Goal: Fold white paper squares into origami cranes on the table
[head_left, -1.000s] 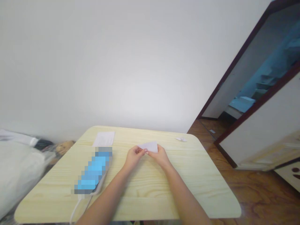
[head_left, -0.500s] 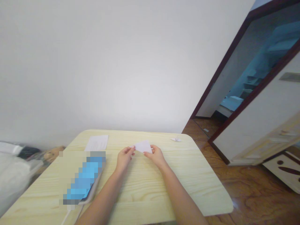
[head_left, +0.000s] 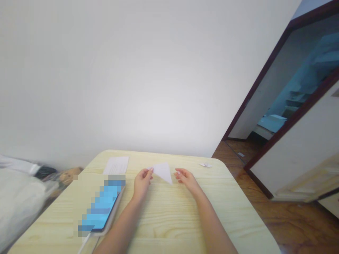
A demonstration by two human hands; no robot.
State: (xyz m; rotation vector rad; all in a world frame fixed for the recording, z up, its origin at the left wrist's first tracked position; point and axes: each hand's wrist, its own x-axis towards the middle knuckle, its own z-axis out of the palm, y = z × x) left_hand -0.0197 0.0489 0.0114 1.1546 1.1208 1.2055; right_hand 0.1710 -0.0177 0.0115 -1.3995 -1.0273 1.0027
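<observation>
A white piece of folded paper (head_left: 163, 172), kite-like with a point toward me, is held above the table. My left hand (head_left: 142, 180) pinches its left corner between thumb and fingers. To the right of the paper, apart from it, my right hand (head_left: 187, 179) has its fingers loosely bent and spread, with nothing in them. Farther right on the table lies a small folded white paper piece (head_left: 205, 164), too small to make out clearly.
The light wooden table (head_left: 169, 225) stands against a white wall. On its left are a sheet with faint print (head_left: 116, 165) and a pixelated device with a blue screen (head_left: 104, 206) and a white cable (head_left: 84, 244). Beyond the right side is a doorway (head_left: 265, 102).
My right hand has let go of the paper and moved right. The paper stays in my left hand, its lower corner now showing. The view has shifted slightly.
</observation>
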